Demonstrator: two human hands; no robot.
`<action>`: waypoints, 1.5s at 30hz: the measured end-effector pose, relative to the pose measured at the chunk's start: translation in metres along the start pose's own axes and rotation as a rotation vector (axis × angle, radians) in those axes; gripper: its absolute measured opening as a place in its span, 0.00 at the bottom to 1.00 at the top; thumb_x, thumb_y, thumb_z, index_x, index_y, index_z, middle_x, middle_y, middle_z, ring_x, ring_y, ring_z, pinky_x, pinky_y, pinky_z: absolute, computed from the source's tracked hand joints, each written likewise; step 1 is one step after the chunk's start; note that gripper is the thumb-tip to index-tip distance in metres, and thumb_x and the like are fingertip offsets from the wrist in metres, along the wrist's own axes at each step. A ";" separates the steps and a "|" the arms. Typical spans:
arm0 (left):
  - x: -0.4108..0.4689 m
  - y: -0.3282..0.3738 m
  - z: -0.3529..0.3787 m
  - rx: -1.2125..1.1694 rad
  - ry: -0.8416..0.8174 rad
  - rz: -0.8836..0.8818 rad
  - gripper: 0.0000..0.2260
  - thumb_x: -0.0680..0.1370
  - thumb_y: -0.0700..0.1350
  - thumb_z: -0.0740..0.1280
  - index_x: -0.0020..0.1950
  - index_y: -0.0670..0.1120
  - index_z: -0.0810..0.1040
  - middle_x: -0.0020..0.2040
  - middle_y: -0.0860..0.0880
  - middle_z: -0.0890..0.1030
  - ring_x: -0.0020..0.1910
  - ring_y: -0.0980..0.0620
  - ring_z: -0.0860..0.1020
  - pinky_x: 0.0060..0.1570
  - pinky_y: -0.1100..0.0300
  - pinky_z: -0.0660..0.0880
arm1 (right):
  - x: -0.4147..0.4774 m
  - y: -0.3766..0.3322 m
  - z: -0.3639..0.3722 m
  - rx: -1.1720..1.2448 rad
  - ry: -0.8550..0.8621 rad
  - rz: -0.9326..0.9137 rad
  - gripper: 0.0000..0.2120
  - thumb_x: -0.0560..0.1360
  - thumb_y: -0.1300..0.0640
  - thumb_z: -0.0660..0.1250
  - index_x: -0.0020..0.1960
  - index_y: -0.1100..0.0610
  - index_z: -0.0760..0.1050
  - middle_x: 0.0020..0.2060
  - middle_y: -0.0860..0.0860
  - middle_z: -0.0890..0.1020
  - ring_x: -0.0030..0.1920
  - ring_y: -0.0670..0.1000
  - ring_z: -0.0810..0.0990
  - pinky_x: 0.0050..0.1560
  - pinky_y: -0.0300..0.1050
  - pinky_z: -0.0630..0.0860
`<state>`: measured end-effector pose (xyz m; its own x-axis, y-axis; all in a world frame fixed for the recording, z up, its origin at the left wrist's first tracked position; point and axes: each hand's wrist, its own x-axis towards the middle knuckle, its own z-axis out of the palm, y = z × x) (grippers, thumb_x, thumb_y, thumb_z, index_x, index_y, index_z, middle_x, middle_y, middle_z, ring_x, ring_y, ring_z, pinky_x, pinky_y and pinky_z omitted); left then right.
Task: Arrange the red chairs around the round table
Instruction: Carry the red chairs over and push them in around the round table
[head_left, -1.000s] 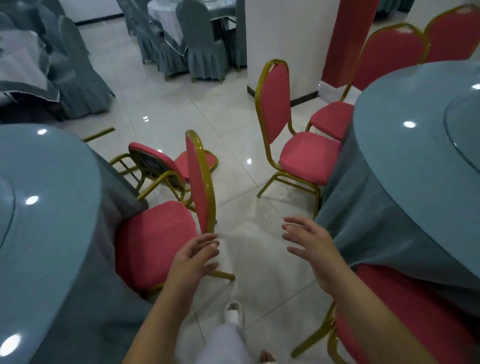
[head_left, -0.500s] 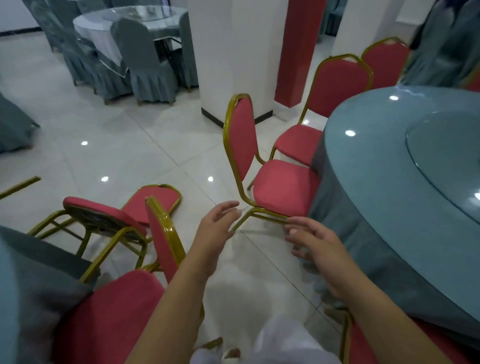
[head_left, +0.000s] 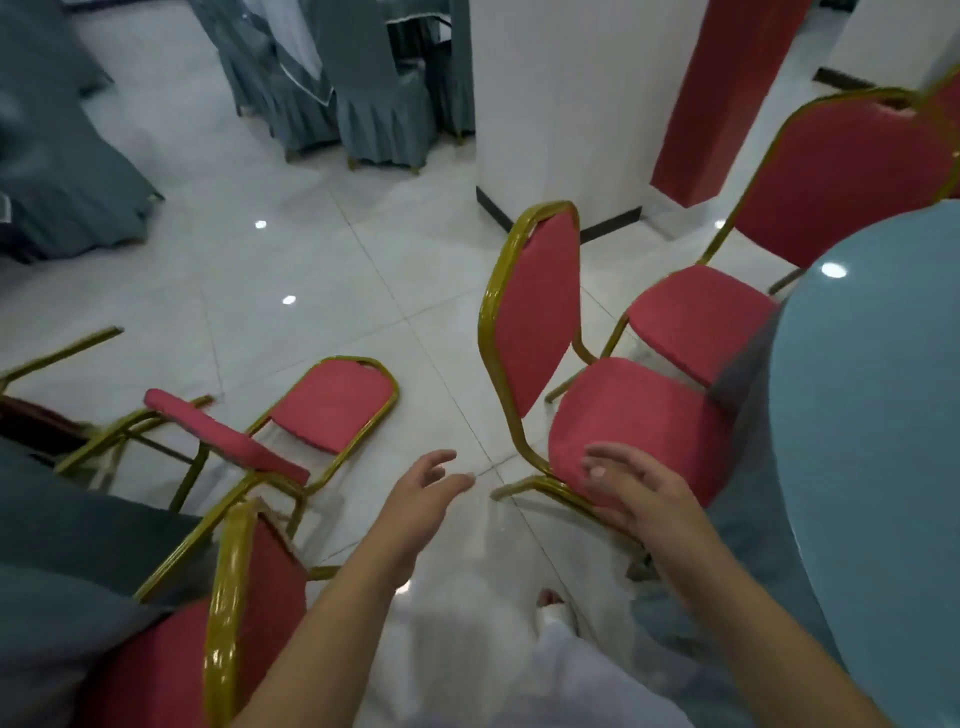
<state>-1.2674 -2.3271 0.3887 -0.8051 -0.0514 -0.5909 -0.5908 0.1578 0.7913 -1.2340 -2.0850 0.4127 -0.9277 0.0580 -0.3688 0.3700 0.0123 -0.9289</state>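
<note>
Legible text: none. I can read no label, brand, number or sign on anything in view.

glossy white tiled floor (head_left: 322, 249), white pillar (head_left: 561, 93), grey-covered chairs (head_left: 374, 93)

Round table (head_left: 883, 441) cut by right edge, nearest red chair (head_left: 275, 597) cropped at bottom, right hand (head_left: 641, 501) motion-blurred
</note>
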 end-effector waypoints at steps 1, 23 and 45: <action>0.010 0.008 0.000 -0.012 0.044 -0.013 0.18 0.77 0.51 0.70 0.66 0.58 0.74 0.69 0.49 0.71 0.64 0.48 0.72 0.60 0.51 0.70 | 0.019 -0.009 -0.003 -0.009 -0.041 -0.006 0.09 0.78 0.54 0.69 0.55 0.43 0.82 0.52 0.42 0.85 0.53 0.42 0.83 0.48 0.38 0.80; 0.269 0.143 -0.158 -0.221 0.261 0.001 0.15 0.78 0.46 0.70 0.64 0.55 0.76 0.57 0.53 0.78 0.56 0.57 0.76 0.59 0.49 0.75 | 0.347 -0.155 0.163 -0.187 -0.416 -0.115 0.14 0.78 0.56 0.70 0.62 0.46 0.79 0.59 0.43 0.81 0.56 0.40 0.81 0.59 0.44 0.76; 0.632 0.345 -0.360 -0.182 0.202 -0.065 0.15 0.74 0.53 0.71 0.60 0.63 0.78 0.61 0.54 0.78 0.63 0.55 0.74 0.66 0.46 0.72 | 0.758 -0.282 0.354 -0.205 -0.340 0.034 0.11 0.77 0.53 0.70 0.57 0.40 0.80 0.55 0.40 0.83 0.57 0.43 0.81 0.58 0.48 0.78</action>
<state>-1.9992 -2.6598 0.3448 -0.7487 -0.2542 -0.6123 -0.6265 -0.0308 0.7788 -2.0594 -2.3981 0.3831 -0.8656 -0.2711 -0.4211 0.3712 0.2171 -0.9028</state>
